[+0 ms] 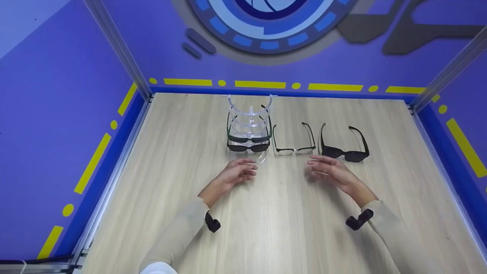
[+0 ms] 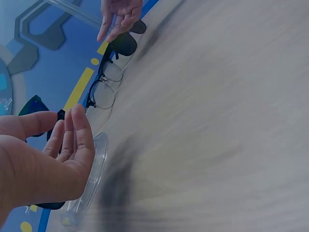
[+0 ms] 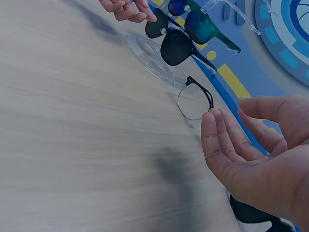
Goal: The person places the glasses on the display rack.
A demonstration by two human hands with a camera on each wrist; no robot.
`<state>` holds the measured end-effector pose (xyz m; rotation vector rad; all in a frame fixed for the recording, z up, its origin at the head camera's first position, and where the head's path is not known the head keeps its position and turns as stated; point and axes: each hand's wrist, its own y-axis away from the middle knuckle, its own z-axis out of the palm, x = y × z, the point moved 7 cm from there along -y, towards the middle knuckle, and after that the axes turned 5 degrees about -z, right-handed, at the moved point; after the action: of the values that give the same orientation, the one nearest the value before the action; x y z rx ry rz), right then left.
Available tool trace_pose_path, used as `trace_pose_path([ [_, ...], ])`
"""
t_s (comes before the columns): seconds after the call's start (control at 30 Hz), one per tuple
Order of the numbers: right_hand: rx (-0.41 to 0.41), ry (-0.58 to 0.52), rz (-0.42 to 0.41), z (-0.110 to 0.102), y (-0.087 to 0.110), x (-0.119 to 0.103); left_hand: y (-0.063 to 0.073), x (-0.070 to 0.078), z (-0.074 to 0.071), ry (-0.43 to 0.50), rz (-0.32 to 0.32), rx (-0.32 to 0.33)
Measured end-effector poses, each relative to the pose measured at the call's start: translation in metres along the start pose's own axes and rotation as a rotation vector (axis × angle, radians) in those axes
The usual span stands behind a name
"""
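Observation:
My left hand (image 1: pixel 237 173) hovers over the table just in front of a clear plastic glasses stand (image 1: pixel 251 110), its fingers loosely bent around nothing. Two pairs of dark sunglasses hang on the stand's lower tiers: black sunglasses (image 1: pixel 249 147) below and green-framed sunglasses (image 1: pixel 237 139) above. My right hand (image 1: pixel 331 171) is likewise loosely bent and holds nothing. It hovers before the clear-lensed eyeglasses (image 1: pixel 286 152) and the black sunglasses (image 1: pixel 355 156) that lie on the table with temples unfolded toward the back. In the right wrist view the stand's round clear base (image 3: pixel 140 53) shows below the sunglasses.
The wood-grain table (image 1: pixel 182 125) is bounded by a purple-blue back panel (image 1: pixel 152 49) and side panels with yellow dashes. Metal posts (image 1: pixel 121 49) stand at the back corners. A small black camera (image 1: pixel 212 222) is strapped on each wrist.

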<state>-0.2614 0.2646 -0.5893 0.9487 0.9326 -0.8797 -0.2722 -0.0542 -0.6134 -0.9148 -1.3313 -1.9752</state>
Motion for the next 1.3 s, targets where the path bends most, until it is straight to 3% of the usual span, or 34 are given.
trace_pose_path([
  [0.63, 0.055, -0.083, 0.034, -0.021, 0.000, 0.014, -0.026, -0.010, 0.041, -0.018, -0.011, -0.033],
  [1.0, 0.077, -0.079, 0.028, -0.021, -0.013, 0.014, -0.053, -0.008, 0.060, 0.006, 0.061, -0.039],
  [1.3, 0.081, -0.048, 0.014, -0.021, -0.022, 0.014, -0.063, -0.006, 0.068, -0.013, 0.066, -0.014],
])
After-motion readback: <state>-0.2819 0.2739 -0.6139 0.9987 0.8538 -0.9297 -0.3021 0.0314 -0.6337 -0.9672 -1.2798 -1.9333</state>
